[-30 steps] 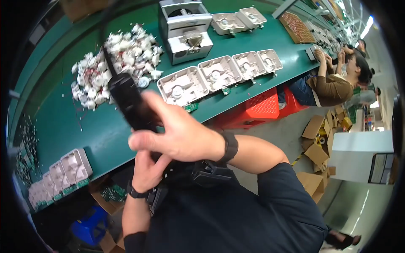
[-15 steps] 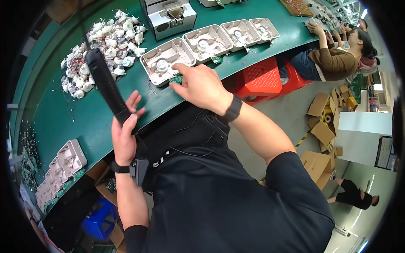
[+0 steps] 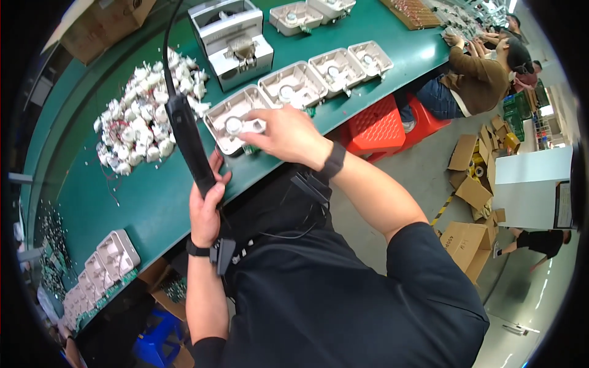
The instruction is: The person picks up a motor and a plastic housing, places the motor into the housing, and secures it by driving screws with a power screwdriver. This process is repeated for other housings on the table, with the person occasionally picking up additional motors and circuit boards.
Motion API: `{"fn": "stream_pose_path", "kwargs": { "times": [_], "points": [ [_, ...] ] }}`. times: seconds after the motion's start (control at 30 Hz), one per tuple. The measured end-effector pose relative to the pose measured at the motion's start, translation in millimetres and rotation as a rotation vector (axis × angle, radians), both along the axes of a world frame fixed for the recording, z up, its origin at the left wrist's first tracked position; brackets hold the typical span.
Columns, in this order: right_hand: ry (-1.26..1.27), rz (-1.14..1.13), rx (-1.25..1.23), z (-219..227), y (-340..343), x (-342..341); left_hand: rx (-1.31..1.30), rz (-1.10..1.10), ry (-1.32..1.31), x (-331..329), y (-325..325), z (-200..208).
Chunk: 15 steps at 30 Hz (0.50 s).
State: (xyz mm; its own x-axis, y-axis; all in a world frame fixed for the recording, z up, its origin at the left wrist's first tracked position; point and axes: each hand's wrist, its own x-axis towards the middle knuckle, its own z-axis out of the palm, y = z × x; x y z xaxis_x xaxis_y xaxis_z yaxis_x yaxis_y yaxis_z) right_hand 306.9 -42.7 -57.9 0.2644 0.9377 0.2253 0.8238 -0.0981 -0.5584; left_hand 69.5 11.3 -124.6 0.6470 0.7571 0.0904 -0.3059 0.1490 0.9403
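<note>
My left hand (image 3: pixel 207 205) is closed around a black corded electric screwdriver (image 3: pixel 190 144), its cable end up and away from me. The tool's tip is hidden below the hand. My right hand (image 3: pixel 288 135) reaches over the nearest pale plastic housing (image 3: pixel 215 126), thumb and forefinger closed about a small white part (image 3: pixel 259 126). Just left of these fingertips sits a round metal-faced component (image 3: pixel 234 125) inside the housing. A small green circuit board (image 3: pixel 250 148) lies at the housing's near edge, partly under my hand.
More housings (image 3: pixel 291 86) continue the row rightward. Left of it lies a heap of white wired components (image 3: pixel 144 116); behind stands a grey-white boxy device (image 3: pixel 233 46). More housings (image 3: pixel 116 254) and loose small parts (image 3: pixel 54 245) are at left. Red stools (image 3: pixel 374 126) and a seated person (image 3: pixel 481 73) are right.
My left hand and the screwdriver have come closer to the nearest housing. My right thumb and forefinger, apart before, now close about the small white part. The view has shifted a little.
</note>
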Motion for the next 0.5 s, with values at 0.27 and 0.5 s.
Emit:
{"fn": "stream_pose_path", "kwargs": {
  "times": [0.27,0.5],
  "points": [
    [-0.456,-0.204,-0.066,20,36,35,-0.069,0.058,-0.036,-1,13,34],
    [-0.413,-0.192,-0.018,42,41,35,-0.185,0.077,-0.102,-4,19,45]
  ]
}}
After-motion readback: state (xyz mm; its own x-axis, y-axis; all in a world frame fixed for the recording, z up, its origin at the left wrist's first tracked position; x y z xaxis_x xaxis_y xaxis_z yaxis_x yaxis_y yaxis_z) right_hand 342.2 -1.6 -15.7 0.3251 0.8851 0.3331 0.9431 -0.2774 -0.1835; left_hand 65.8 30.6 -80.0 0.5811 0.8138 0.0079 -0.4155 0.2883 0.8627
